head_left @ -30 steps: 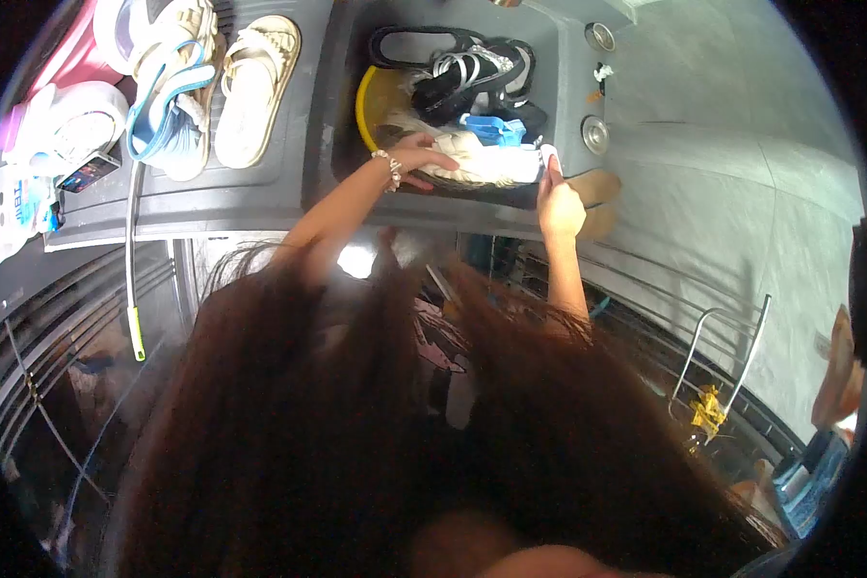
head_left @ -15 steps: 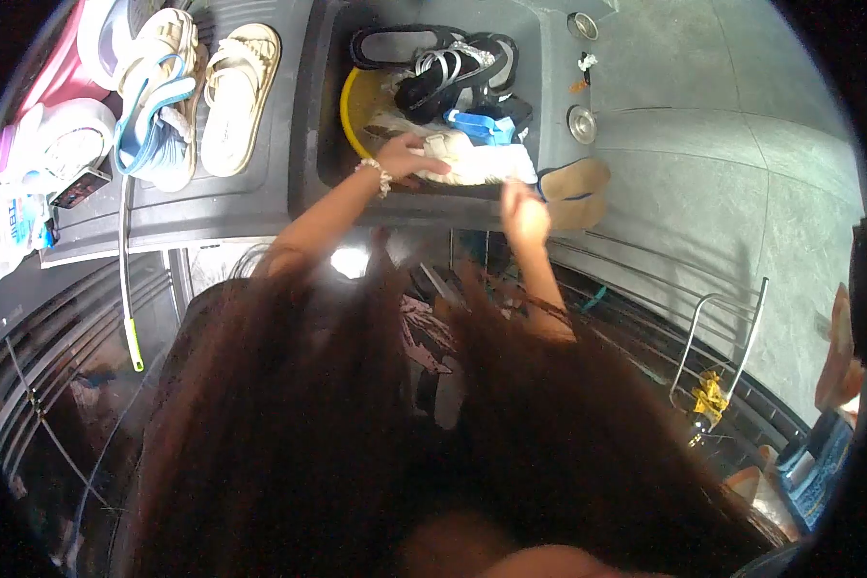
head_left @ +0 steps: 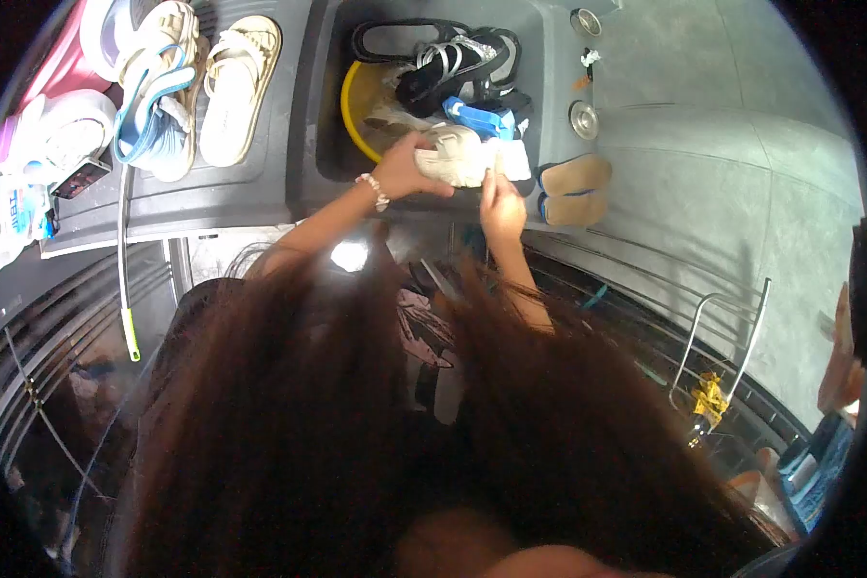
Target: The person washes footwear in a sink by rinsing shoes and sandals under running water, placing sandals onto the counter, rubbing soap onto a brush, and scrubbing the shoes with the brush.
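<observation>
while the left hand (head_left: 405, 171) grips a cream sandal (head_left: 450, 166) by its left end, the right hand (head_left: 503, 207) is partly curled at the sandal's white right end, fingertips against it; whether it grips the end, or a small object there, cannot be told. the sandal is at the near side of the dark grey sink (head_left: 328, 116), just beside a yellow basin (head_left: 354, 101). a pale bracelet (head_left: 373, 192) is noted on the left wrist. behind the hands, black sandals (head_left: 429, 89) with silvery straps lie overlapping in the sink, and a blue item (head_left: 480, 118) rests between them and the cream sandal. a pair of tan slippers (head_left: 576, 193) is located just right of the sink, near two round metal fittings (head_left: 584, 119). on the grey tabletop (head_left: 250, 193) to the left, another cream sandal (head_left: 233, 101) lies beside a blue-strapped sandal (head_left: 159, 135). a phone-like object (head_left: 81, 177) and a white packet (head_left: 17, 217) are at the far left. a rod (head_left: 125, 260) with a green tip hangs past the tabletop's near edge.
</observation>
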`<state>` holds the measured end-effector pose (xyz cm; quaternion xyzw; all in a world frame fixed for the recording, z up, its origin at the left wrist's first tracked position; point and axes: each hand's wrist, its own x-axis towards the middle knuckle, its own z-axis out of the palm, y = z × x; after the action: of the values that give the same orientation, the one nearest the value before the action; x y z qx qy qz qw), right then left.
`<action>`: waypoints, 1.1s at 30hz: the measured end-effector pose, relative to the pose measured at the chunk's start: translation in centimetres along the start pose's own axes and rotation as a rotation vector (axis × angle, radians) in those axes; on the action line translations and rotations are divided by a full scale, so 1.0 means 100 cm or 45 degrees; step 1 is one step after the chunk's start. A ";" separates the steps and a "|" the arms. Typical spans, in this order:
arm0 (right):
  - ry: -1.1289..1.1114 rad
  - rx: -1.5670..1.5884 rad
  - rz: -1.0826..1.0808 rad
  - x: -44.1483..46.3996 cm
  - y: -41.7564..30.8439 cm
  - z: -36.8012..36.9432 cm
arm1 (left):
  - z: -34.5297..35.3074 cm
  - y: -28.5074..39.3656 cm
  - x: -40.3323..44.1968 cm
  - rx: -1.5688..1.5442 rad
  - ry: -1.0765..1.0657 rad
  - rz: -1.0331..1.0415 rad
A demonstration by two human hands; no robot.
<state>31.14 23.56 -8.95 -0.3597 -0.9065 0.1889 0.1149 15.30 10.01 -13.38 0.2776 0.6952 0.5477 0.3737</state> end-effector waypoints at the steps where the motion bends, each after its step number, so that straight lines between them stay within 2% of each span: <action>1: -0.048 0.013 0.057 0.006 0.008 -0.003 | 0.000 -0.009 0.003 0.010 -0.007 0.003; 3: -0.047 0.025 0.032 -0.001 0.018 -0.003 | 0.006 -0.008 -0.003 0.319 0.157 0.603; 5: 0.012 0.180 0.029 -0.011 0.002 -0.003 | 0.009 0.002 -0.008 0.354 0.091 0.523; 7: 0.073 0.320 -0.051 -0.022 -0.008 0.000 | 0.012 -0.003 -0.013 0.285 0.092 0.273; 9: -0.045 0.264 -0.243 -0.036 -0.028 -0.012 | 0.008 0.003 -0.016 0.282 0.107 0.348; 10: -0.010 0.178 -0.281 -0.034 -0.019 -0.008 | 0.006 0.006 -0.016 0.484 0.155 0.457; 11: 0.085 0.384 -0.300 -0.024 0.001 0.002 | 0.004 0.012 -0.020 0.683 0.197 0.559; 12: 0.029 0.293 -0.134 -0.018 0.007 -0.004 | 0.005 0.023 -0.021 0.827 0.229 0.635; 14: -0.082 0.192 0.118 -0.015 0.011 -0.011 | 0.018 0.012 -0.018 0.743 0.165 0.600; 15: -0.080 0.195 0.121 -0.021 0.006 -0.009 | 0.020 0.012 -0.017 0.651 0.104 0.564; 17: 0.014 0.085 -0.277 -0.033 -0.003 -0.004 | 0.020 0.009 -0.016 0.693 0.100 0.543; 18: 0.032 0.112 -0.310 -0.033 -0.005 -0.007 | 0.015 0.007 -0.015 0.689 0.067 0.546; 19: -0.007 0.082 -0.274 -0.025 0.017 0.001 | 0.011 0.006 -0.012 0.688 0.041 0.552; 21: -0.040 0.081 -0.012 -0.009 0.025 -0.010 | 0.010 0.006 -0.013 0.735 0.035 0.579; 22: 0.017 0.040 -0.075 -0.013 0.025 -0.004 | 0.011 0.007 -0.014 0.762 0.050 0.577; 23: 0.061 0.002 -0.260 -0.021 0.027 0.005 | 0.013 0.008 -0.010 0.788 0.074 0.577; 25: -0.187 -0.100 -0.360 -0.035 -0.018 -0.024 | 0.008 0.008 -0.005 0.779 0.050 0.557; 26: -0.224 -0.236 -0.278 -0.028 0.007 -0.007 | 0.007 0.006 -0.011 0.774 0.000 0.532; 27: -0.066 -0.099 -0.248 -0.015 0.014 -0.010 | 0.008 0.006 -0.013 0.777 -0.007 0.529; 29: 0.001 -0.038 -0.088 -0.008 0.019 -0.013 | 0.010 0.010 -0.009 0.771 0.011 0.610; 30: -0.077 -0.097 -0.122 -0.016 0.034 0.005 | 0.011 0.010 -0.009 0.780 0.019 0.564; 33: -0.228 -0.262 -0.237 -0.027 0.003 -0.013 | 0.006 0.007 -0.012 0.747 0.005 0.543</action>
<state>33.66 22.18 -8.10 -0.2658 -0.9571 0.1150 0.0130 16.51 9.55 -12.54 0.5108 0.7501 0.3908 0.1543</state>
